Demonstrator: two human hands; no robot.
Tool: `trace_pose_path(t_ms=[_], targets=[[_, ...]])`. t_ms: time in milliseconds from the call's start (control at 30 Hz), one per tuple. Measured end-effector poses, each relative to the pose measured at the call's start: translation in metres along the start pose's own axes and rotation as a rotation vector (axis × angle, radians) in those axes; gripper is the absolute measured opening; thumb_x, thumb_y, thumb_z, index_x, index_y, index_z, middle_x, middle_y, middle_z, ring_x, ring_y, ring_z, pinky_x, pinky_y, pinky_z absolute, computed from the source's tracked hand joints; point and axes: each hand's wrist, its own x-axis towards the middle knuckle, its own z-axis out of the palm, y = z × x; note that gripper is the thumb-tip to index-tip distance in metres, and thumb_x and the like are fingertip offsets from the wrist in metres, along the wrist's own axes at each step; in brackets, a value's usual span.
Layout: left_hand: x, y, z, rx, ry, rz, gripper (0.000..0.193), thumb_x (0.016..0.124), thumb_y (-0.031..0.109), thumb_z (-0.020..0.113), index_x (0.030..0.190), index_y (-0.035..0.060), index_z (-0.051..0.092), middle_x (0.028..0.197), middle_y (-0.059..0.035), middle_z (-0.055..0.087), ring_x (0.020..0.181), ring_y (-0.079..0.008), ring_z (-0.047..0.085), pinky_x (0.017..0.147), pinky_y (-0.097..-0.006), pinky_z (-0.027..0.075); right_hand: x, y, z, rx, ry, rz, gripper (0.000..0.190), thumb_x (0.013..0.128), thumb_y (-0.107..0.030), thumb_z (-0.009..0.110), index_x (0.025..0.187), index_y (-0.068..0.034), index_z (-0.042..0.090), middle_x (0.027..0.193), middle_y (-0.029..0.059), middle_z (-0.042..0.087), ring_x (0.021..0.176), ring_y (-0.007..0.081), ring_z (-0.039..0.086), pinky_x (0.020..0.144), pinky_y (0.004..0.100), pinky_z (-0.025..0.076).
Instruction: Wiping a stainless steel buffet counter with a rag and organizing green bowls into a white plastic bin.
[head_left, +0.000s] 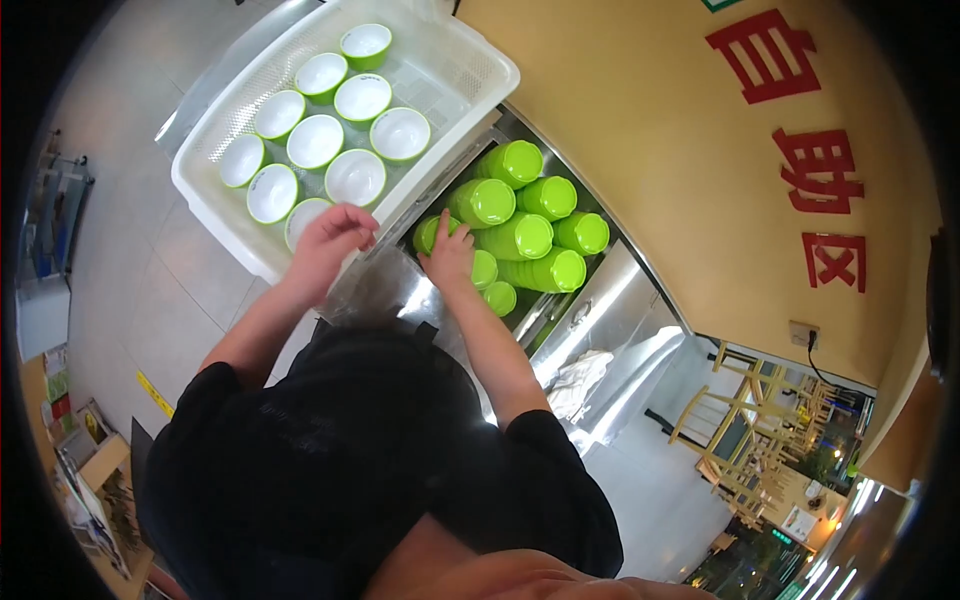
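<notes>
My left hand (334, 244) hovers at the near rim of a white perforated plastic basket (461, 56), its fingers loosely curled and nothing seen in them. Partly behind it is a bowl (301, 223), white inside and green outside. Several more such bowls (315, 141) stand mouth up in rows in the basket. Beside it, an open stainless-steel compartment holds upturned stacks of green bowls (525, 236). My right hand (450, 255) spans the leftmost green bowl (429, 235) there, with thumb and fingers on its sides. The hand hides part of that bowl.
A stainless-steel cabinet top (619, 300) continues to the right, with a crumpled white cloth (581, 379) on it. A tan wall (637, 135) with large red characters rises behind. Wooden chairs (720, 420) stand at the right, and grey tiled floor (180, 255) lies left.
</notes>
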Motion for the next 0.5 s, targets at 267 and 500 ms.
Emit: trace_pose_path(t_ms=[267,500], targets=[[-0.022,-0.034,0.021,-0.058,-0.256,-0.171,0.018,0.096,0.005,0.066,0.114,0.0036,0.064,0.102,-0.0043,0.065,0.095,-0.0123,0.061,0.088,-0.0288,0.05,-0.043,0.018,-0.026,0.231,0.187,-0.144,0.11,0.068,-0.027,0.095,0.156,-0.005,0.03,0.141,0.031,0.042,0.125,0.0454,0.051,0.106,0.0514,0.047],[-0.028,-0.066,0.035,0.821,-0.46,0.297,0.062,0.09,0.022,0.078,0.14,-0.0003,0.052,0.134,-0.019,0.057,0.128,-0.0273,0.054,0.102,-0.0377,0.048,-0.141,0.031,-0.06,1.163,0.359,0.0,0.108,0.07,-0.014,0.093,0.155,-0.002,0.027,0.145,0.0235,0.045,0.132,0.0362,0.052,0.11,0.0445,0.046]])
